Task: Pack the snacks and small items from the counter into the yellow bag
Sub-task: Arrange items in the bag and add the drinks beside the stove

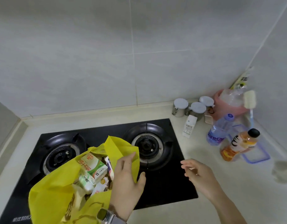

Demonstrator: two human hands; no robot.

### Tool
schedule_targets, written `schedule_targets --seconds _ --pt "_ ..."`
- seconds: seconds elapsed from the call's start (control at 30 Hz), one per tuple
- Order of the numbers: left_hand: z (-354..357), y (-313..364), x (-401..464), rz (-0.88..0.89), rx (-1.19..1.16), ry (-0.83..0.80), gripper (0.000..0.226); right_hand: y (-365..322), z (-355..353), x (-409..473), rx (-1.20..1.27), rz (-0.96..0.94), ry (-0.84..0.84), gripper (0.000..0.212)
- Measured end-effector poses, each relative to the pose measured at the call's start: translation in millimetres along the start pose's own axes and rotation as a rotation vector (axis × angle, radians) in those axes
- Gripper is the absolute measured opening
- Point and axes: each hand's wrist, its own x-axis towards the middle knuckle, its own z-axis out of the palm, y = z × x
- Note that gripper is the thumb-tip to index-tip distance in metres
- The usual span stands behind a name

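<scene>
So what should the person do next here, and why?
Probably reach the right hand toward the orange drink bottle on the counter. That hand is empty and open, already stretched that way, while the left hand holds the rim of the yellow bag open. Cartons already sit inside; the drink bottle and water bottle remain out.

Yellow bag (53, 191), black stove (163, 183), green-and-white carton (92, 165).

Both forearms are bare, and the left wrist wears what looks like a smartwatch (102, 214) on a grey band.
</scene>
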Motion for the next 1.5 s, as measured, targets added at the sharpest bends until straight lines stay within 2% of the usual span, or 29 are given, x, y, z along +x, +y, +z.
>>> schedule_targets --seconds 0.4,0.53,0.67,0.83,0.9,1.0,1.1,1.23,1.37,1.5 --pt "85.1 46.0 13.9 -0.052 0.118 -0.185 0.067 58.5 -60.9 39.0 0.024 0.040 0.038 0.033" --pt "105.5 58.7 18.9 -0.089 0.134 -0.209 0.067 69.2 -69.4 66.7 -0.003 0.044 0.007 0.057" --pt "120.8 70.0 24.3 -0.120 0.157 -0.231 0.065 58.4 -76.6 113.0 -0.174 -0.106 -0.021 0.079" --pt "130.7 81.4 26.6 -0.160 0.151 -0.227 0.062 34.4 -87.0 183.2 -0.473 -0.319 0.023 0.086" --pt "132.3 83.7 24.7 -0.193 0.140 -0.220 0.062 31.4 -86.6 210.6 -0.596 -0.392 -0.009 0.089" --pt "133.5 83.4 20.6 -0.231 0.133 -0.218 0.061 35.1 -81.0 239.4 -0.693 -0.310 -0.165 0.095" --pt "134.6 80.9 18.5 -0.277 0.128 -0.204 0.060 44.2 -70.4 251.8 -0.588 -0.254 -0.233 0.083" --pt "136.7 78.5 15.7 -0.317 0.104 -0.191 0.059 54.3 -60.9 252.9 -0.465 -0.236 -0.119 0.053" --pt "140.3 75.1 12.6 -0.342 0.086 -0.187 0.058 65.2 -59.5 246.6 -0.426 -0.239 0.035 0.043" --pt "143.0 74.0 11.1 -0.365 0.062 -0.208 0.057 76.5 -61.0 233.0 -0.374 -0.160 0.092 0.040"
